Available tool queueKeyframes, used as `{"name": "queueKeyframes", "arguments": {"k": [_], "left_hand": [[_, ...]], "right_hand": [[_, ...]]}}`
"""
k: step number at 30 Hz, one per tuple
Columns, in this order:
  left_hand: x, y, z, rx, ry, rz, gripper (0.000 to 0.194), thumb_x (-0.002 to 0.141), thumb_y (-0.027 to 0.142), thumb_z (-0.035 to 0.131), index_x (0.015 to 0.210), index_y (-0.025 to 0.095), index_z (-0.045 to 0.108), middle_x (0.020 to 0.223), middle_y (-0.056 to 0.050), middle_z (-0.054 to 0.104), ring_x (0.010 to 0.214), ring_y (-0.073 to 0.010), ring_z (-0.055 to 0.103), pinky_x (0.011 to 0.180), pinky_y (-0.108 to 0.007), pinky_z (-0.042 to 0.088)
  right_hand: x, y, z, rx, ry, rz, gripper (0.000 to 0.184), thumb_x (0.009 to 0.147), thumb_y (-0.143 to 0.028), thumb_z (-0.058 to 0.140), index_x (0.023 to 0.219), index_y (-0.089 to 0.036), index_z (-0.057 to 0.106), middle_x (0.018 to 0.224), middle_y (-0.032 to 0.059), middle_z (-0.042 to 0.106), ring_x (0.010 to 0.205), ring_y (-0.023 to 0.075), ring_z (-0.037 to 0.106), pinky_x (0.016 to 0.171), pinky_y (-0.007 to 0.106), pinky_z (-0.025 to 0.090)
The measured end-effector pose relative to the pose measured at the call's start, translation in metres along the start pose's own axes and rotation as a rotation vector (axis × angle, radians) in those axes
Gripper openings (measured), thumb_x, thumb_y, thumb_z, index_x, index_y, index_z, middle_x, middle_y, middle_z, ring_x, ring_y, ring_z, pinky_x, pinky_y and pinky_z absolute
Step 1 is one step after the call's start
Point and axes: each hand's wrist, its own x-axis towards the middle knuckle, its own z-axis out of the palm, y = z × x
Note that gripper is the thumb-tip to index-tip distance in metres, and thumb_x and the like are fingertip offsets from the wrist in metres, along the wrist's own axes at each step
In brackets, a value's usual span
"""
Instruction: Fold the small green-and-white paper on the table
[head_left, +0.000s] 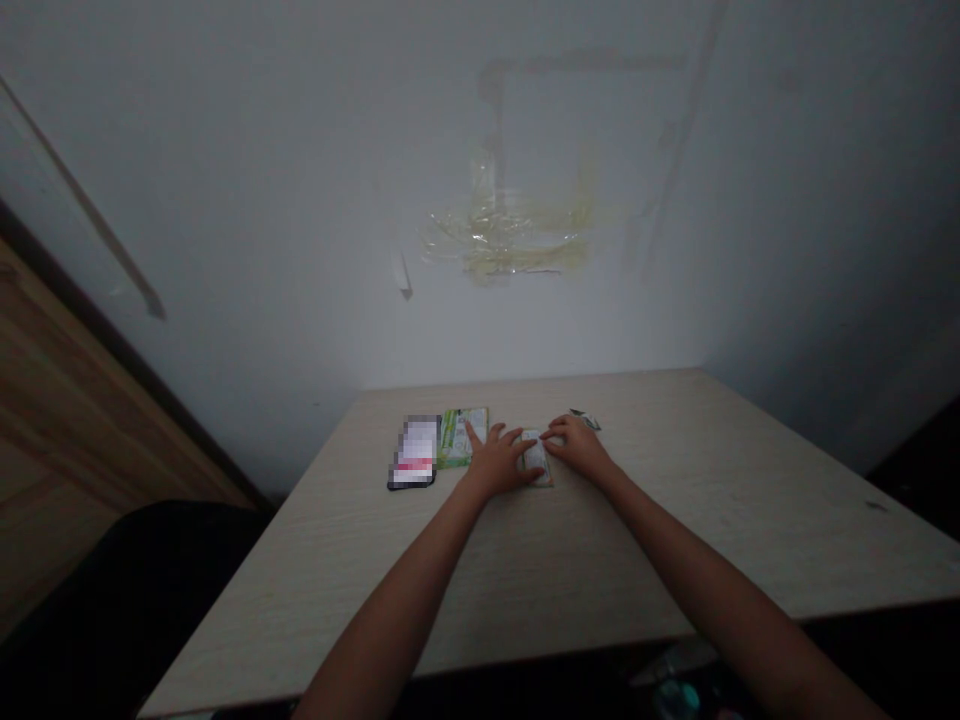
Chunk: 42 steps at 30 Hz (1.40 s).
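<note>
A small flat rectangular piece (537,463), pale with faint print, lies on the table between my hands; I cannot tell whether it is a packet or a card. My left hand (497,463) rests over its left side, fingers spread, with the thumb and a fingertip on it. At its upper right edge, the bent fingers of my right hand (576,445) come together and seem to pinch it. Just left of my left hand is a green and white printed packet (454,440), partly covered by the fingers. A small dark and white scrap (589,417) shows beyond my right hand.
A phone (415,450) with a blurred-out screen lies left of the green packet. The pale wooden table (675,500) meets a wall (300,200) bearing strips of old tape (517,235). Something dark (150,590) stands off the table's left side.
</note>
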Motion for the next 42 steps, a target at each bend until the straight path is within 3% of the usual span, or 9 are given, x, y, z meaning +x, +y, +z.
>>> {"name": "queueKeyframes", "arguments": {"k": [16, 24, 35, 42], "left_hand": [[0.0, -0.002, 0.003, 0.054, -0.069, -0.012, 0.07, 0.079, 0.08, 0.042, 0.141, 0.048, 0.043, 0.154, 0.002, 0.041, 0.145, -0.0417, 0.019, 0.098, -0.083, -0.016], [0.001, -0.005, 0.008, 0.058, -0.054, -0.004, 0.069, 0.08, 0.08, 0.038, 0.141, 0.049, 0.042, 0.154, 0.002, 0.041, 0.144, -0.0421, 0.021, 0.097, -0.084, -0.016], [-0.004, -0.001, 0.007, 0.109, -0.023, 0.0, 0.066, 0.083, 0.077, 0.038, 0.143, 0.048, 0.04, 0.154, 0.002, 0.04, 0.145, -0.0409, 0.021, 0.1, -0.083, -0.011], [-0.005, -0.003, 0.008, 0.105, -0.008, 0.015, 0.067, 0.083, 0.078, 0.037, 0.143, 0.048, 0.04, 0.154, 0.002, 0.041, 0.145, -0.0408, 0.022, 0.1, -0.083, -0.011]], "right_hand": [[-0.006, 0.014, -0.006, 0.029, -0.176, -0.046, 0.045, 0.075, -0.037, 0.075, 0.117, -0.023, 0.071, 0.131, 0.0132, 0.057, 0.121, 0.0277, 0.053, 0.107, 0.045, 0.038], [-0.014, 0.013, -0.013, 0.021, -0.285, -0.056, 0.065, 0.071, -0.044, 0.077, 0.13, -0.021, 0.062, 0.146, 0.0168, 0.046, 0.134, 0.0314, 0.043, 0.114, 0.047, 0.03], [-0.02, 0.014, -0.016, 0.052, -0.388, -0.062, 0.088, 0.063, -0.052, 0.08, 0.141, -0.022, 0.051, 0.155, 0.016, 0.033, 0.143, 0.033, 0.031, 0.117, 0.048, 0.025], [-0.021, 0.011, -0.019, 0.072, -0.417, -0.047, 0.092, 0.063, -0.056, 0.078, 0.143, -0.022, 0.048, 0.158, 0.0148, 0.028, 0.145, 0.0327, 0.026, 0.119, 0.048, 0.022]]}}
